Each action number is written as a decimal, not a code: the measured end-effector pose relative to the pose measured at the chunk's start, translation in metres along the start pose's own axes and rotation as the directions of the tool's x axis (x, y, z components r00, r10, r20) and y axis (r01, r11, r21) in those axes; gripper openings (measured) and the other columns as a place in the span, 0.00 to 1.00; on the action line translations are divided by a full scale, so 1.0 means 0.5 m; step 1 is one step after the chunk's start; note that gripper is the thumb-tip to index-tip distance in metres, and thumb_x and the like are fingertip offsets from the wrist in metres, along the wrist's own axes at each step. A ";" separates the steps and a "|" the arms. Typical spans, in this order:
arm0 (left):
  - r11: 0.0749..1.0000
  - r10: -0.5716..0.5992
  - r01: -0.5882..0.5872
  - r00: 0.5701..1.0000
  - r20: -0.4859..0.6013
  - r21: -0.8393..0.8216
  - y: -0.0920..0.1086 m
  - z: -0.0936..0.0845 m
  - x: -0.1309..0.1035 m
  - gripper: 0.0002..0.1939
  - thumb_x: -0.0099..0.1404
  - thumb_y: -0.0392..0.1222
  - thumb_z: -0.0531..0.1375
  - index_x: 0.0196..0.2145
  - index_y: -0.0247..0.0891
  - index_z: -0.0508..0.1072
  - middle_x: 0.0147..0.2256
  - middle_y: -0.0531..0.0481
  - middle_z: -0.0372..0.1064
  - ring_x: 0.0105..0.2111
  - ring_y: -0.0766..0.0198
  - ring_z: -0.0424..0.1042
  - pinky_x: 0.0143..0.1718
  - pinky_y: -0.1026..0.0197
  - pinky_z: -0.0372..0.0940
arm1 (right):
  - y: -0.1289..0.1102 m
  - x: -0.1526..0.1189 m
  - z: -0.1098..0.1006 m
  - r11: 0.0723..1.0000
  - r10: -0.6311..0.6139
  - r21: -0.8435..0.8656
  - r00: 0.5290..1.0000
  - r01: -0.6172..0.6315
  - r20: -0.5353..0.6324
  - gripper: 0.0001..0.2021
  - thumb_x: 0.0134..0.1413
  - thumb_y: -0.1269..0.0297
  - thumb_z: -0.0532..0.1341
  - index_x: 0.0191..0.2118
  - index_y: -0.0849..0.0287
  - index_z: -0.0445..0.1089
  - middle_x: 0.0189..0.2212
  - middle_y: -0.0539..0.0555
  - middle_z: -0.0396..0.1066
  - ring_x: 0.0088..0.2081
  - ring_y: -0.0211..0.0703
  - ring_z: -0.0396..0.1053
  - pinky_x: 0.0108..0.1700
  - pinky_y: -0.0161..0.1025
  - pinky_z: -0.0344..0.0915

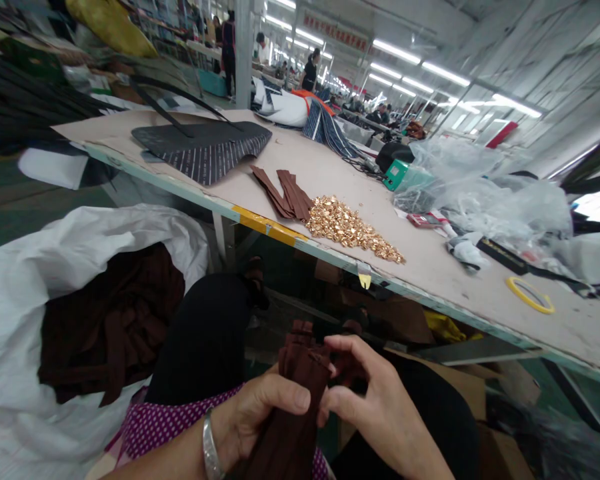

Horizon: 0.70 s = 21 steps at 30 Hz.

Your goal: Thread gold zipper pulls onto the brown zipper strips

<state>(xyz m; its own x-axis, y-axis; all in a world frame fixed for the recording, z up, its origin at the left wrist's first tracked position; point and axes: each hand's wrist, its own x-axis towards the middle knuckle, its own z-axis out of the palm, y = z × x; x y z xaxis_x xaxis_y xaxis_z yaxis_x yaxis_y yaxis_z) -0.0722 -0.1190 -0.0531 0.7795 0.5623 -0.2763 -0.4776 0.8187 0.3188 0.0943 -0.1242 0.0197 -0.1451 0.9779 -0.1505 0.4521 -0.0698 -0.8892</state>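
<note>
My left hand (265, 407) is closed around a thick bundle of brown fabric strips (300, 387), held upright over my lap with the thumb across its front. My right hand (365, 393) is at the right edge of that bundle near its top, fingers curled and fingertips against the strips; what exactly they pinch is partly hidden. On the table ahead lies a small stack of brown strips (290, 193). Touching it is a heap of small gold metal pieces (353, 227).
A white sack (95, 233) of brown strips (115, 320) stands at my left. The table (325, 160) carries a black bag piece (205, 147), a green box (396, 175), clear plastic bags (510, 207) and a yellow tape roll (530, 295). Several people are in the background.
</note>
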 end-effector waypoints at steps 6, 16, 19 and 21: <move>0.998 0.033 -0.029 0.997 -0.074 0.058 0.008 0.017 -0.006 0.12 0.42 0.33 0.64 0.29 0.30 0.79 0.24 0.47 0.76 0.21 0.67 0.71 0.23 0.69 0.64 | -0.001 -0.007 0.026 0.995 -0.102 -0.025 0.990 0.100 -0.094 0.04 0.55 0.67 0.62 0.30 0.58 0.71 0.33 0.52 0.71 0.32 0.43 0.73 0.35 0.39 0.69; 0.986 -0.165 0.165 0.985 0.048 0.005 0.008 -0.011 -0.004 0.11 0.46 0.36 0.64 0.29 0.30 0.79 0.26 0.45 0.77 0.25 0.65 0.73 0.29 0.68 0.65 | -0.011 0.038 0.016 0.929 -0.312 -0.224 0.949 0.296 -0.041 0.21 0.58 0.66 0.61 0.57 0.53 0.66 0.60 0.57 0.64 0.60 0.50 0.61 0.60 0.48 0.60; 0.987 -0.159 0.160 0.985 0.064 -0.007 0.005 -0.010 -0.002 0.11 0.43 0.35 0.64 0.28 0.30 0.79 0.26 0.45 0.77 0.28 0.62 0.74 0.33 0.65 0.65 | -0.012 0.043 0.015 0.916 -0.330 -0.186 0.932 0.355 0.152 0.26 0.65 0.62 0.55 0.66 0.50 0.53 0.66 0.55 0.56 0.65 0.48 0.53 0.65 0.51 0.53; 0.987 -0.157 0.158 0.986 0.062 -0.005 0.003 -0.010 -0.002 0.11 0.42 0.35 0.64 0.27 0.28 0.79 0.26 0.43 0.76 0.28 0.62 0.74 0.34 0.64 0.65 | -0.016 0.042 0.019 0.920 -0.316 -0.148 0.909 0.364 0.270 0.22 0.66 0.62 0.53 0.64 0.50 0.58 0.61 0.54 0.64 0.62 0.48 0.60 0.63 0.49 0.56</move>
<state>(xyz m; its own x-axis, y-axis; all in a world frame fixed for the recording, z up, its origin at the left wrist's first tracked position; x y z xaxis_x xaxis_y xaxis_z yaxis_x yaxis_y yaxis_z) -0.0755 -0.1178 -0.0570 0.8684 0.4184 -0.2660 -0.3508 0.8977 0.2666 0.0795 -0.1050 0.0197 -0.5124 0.8583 0.0279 0.4929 0.3206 -0.8088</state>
